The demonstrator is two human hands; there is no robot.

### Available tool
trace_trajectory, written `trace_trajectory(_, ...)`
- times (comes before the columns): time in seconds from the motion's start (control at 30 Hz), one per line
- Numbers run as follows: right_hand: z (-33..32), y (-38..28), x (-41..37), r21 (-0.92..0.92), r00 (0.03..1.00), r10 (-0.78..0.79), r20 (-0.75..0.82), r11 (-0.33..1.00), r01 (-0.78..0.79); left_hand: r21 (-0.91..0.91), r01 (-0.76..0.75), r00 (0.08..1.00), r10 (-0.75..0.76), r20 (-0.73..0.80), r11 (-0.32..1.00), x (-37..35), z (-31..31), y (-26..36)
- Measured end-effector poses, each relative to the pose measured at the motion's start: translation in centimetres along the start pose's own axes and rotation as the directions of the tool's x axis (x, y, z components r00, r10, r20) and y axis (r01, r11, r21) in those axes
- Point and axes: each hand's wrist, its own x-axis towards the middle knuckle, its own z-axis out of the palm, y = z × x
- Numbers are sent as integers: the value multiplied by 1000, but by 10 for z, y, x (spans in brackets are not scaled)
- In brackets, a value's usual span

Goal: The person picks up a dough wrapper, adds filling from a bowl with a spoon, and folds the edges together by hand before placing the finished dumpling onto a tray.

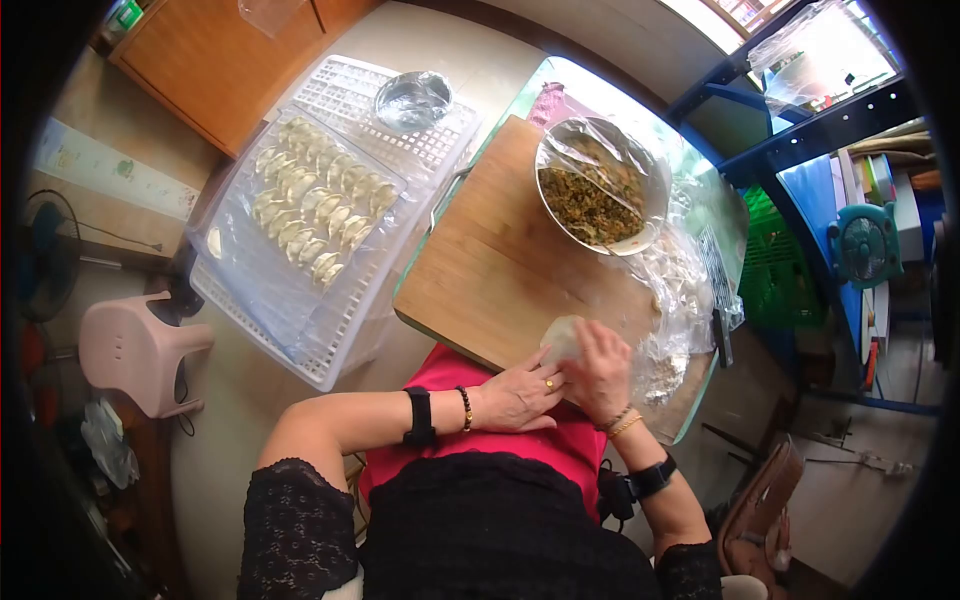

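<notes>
A thin, pale round dumpling wrapper (562,340) stands up at the near edge of the wooden board (480,240). My right hand (600,375) has its fingers curled beside and against the wrapper. From the left, my left hand (515,397) reaches in with its back up and its fingers stretched out. Its fingertips are partly hidden by my right hand, close to the wrapper's lower edge. Farther up the board, a metal bowl (655,212) holds brown-green chopped filling (590,205), partly covered by clear plastic.
Left of the board, rows of folded dumplings (310,195) lie on plastic sheeting over a white crate (330,372). A film-covered bowl (412,100) sits behind them. Crumpled plastic (680,290) and a dark-handled tool (721,338) lie right of the board. A pink stool (125,345) stands far left.
</notes>
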Motion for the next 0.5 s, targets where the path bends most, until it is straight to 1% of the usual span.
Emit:
trace_trajectory(0.03, 7, 0, -1, -61, 994, -91, 67, 994, 95, -4, 1, 1000, -1, 2, 1000, 0, -1, 0)
trace_trajectory(0.07, 13, 5, 1, -109, 997, -62, 44, 992, 66, -46, 14, 999, -13, 31, 999, 0, -2, -1)
trace_trajectory(0.1, 17, 12, 10, -103, 996, -72, 47, 992, 77, -85, 36, 998, -31, 59, 996, 0, -5, -3)
trace_trajectory(0.13, 20, 20, 18, -100, 1000, -9, -1, 995, 9, -87, 43, 997, -38, 60, 995, -3, -3, -2)
trace_trajectory(0.17, 20, 28, 26, -101, 997, 53, -55, 993, -58, -48, 16, 1000, -15, 8, 999, -4, -1, -4)
trace_trajectory(0.2, 19, 36, 34, -82, 994, 50, -96, 995, -58, -7, -14, 999, 14, -46, 1000, -1, -3, -5)
trace_trajectory(0.23, 18, 45, 34, -88, 994, 45, -101, 995, -54, -1, -18, 998, 18, -52, 1000, 2, -5, -6)
trace_trajectory(0.3, 18, 52, 36, 84, 964, 259, -57, 964, -254, -73, 40, 996, -34, 81, 997, 3, -9, -6)
trace_trajectory(0.33, 14, 50, 34, 93, 968, 232, -94, 970, -224, -73, 46, 996, -41, 79, 996, 1, -10, -7)
trace_trajectory(0.37, 11, 45, 30, 93, 969, 232, -89, 970, -223, -111, 59, 998, -59, 2, 992, -2, -9, -9)
trace_trajectory(0.4, 6, 36, 27, 79, 982, 175, -68, 982, -170, -152, 64, 994, -76, -74, 986, -4, -8, -9)
trace_trajectory(0.47, -7, 7, 24, 15, 999, 42, -32, 999, -41, -159, 50, 994, -65, -91, 986, -6, -7, -10)
trace_trajectory(0.5, -2, -2, 21, 12, 998, 46, -31, 999, -45, -154, 41, 992, -58, -109, 987, -7, -7, -11)
